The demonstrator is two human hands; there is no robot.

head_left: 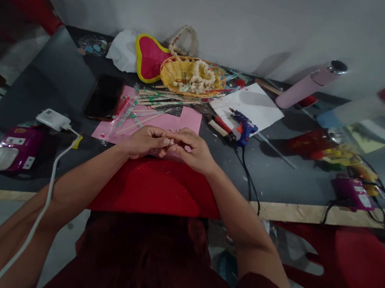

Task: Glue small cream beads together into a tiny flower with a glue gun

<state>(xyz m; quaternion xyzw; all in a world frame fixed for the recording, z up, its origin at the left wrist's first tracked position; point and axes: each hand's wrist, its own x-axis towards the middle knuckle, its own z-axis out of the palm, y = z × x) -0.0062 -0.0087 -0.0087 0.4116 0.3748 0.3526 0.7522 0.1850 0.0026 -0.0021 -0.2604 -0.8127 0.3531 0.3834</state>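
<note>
My left hand [146, 142] and my right hand [193, 150] meet over the front of the pink sheet [166, 122]. The fingers of both are pinched together around a small pale piece [171, 142], too small to name. A red cloth [158, 187] hangs over the table edge below them. Thin sticks with green and red bits [151, 99] lie on the pink sheet just beyond my hands. Farther back, a yellow wicker basket [169, 78] holds a string of cream-coloured pieces [203, 77].
Right of my hands lie a blue glue gun [245, 127], its black cord and a white paper [255, 103]. A pink flask [308, 87] stands at the back. A phone [105, 96], a white charger [53, 119] with its cable, and a purple power strip [20, 146] are left.
</note>
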